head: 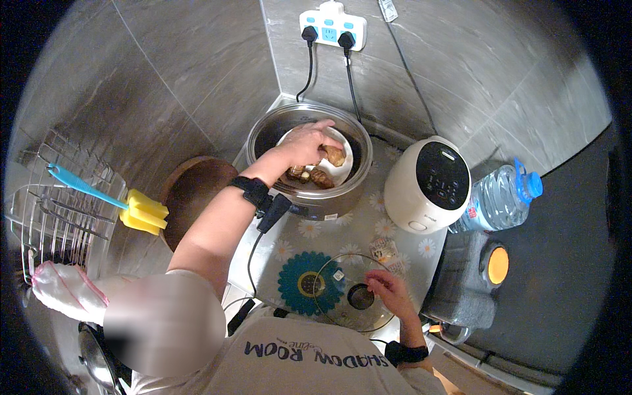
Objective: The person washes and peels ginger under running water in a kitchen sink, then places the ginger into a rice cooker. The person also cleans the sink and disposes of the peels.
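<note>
My left hand (308,143) reaches into a round electric pot (311,205) with a steel-coloured rim. Its fingers are on a white plate (346,173) inside, beside a piece of brown root vegetable (334,155); whether they grip it cannot be told. More brown, ridged pieces (322,177) lie at the plate's near side. Lower right, my right hand (389,291) is at the dark round knob (361,296) of a glass lid (340,316), fingertips touching its edge. Part of the lid lies over a teal flower-shaped mat (291,284). A firm grip on the knob cannot be made out.
A white appliance with a black control panel (443,175) stands right of the pot, beside a water bottle (498,197) and a dark jug with an orange cap (464,281). Left are a brown round vessel (197,197), a yellow sponge brush (143,211) and a wire rack (59,222). Cords hang from a power adapter (333,29).
</note>
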Available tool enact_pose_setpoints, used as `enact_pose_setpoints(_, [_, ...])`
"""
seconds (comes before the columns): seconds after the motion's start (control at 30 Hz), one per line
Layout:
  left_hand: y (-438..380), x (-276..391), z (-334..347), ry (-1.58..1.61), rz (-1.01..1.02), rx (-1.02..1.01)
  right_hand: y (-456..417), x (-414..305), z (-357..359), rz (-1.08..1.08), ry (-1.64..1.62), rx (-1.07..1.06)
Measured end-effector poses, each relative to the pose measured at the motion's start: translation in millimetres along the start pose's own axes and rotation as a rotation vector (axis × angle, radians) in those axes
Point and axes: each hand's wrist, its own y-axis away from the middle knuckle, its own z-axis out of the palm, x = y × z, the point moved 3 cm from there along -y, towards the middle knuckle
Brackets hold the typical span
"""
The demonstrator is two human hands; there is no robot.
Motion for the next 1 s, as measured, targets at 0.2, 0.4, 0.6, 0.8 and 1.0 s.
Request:
enact_pose_setpoints(0.2, [25,-10,-19,-0.028,-0.138,-0.058,17,-24,6,-0.163,0.733,-0.057])
enact_pose_setpoints(0.4, [49,-1,-20,-0.202,-0.321,-0.169,19,-3,18,-0.144,1.050,0.004])
enact_pose_setpoints(0.6, [69,-8,-14,-0.009,-0.312,-0.164,20,-13,39,-0.026,1.249,0.036])
enact_pose_setpoints(0.8, [63,12,-22,-0.168,-0.390,-0.087,26,-16,37,-0.049,1.200,0.136])
enact_pose_setpoints(1.0, [84,9,-39,0.044,-0.295,0.416,33,-60,35,-0.292,0.936,0.259])
